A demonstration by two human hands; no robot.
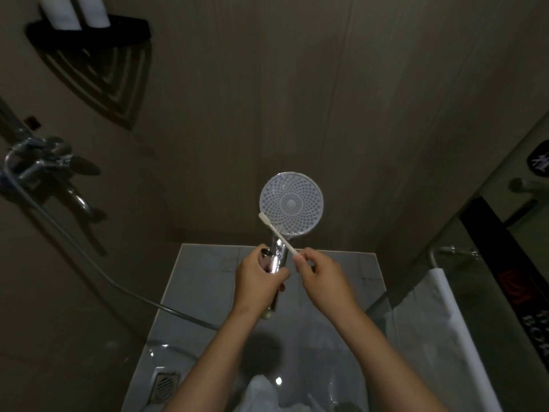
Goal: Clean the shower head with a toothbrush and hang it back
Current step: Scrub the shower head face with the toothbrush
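The shower head (291, 203) is a round white disc with many small nozzle holes, face turned toward me, on a chrome handle. My left hand (258, 278) is wrapped around that handle and holds it upright in front of me. A white toothbrush (277, 231) lies slanted across the lower left rim of the disc, its bristle end at the disc's left edge. My right hand (319, 276) pinches the toothbrush's lower end between its fingertips. A grey hose (98, 272) runs from the handle's base away to the left.
A chrome mixer tap (44, 165) is mounted on the left wall. A black corner shelf (89, 31) with two white bottles hangs at the upper left. A white towel (430, 331) hangs on a rail at right. A floor drain (165, 382) sits below on grey tiles.
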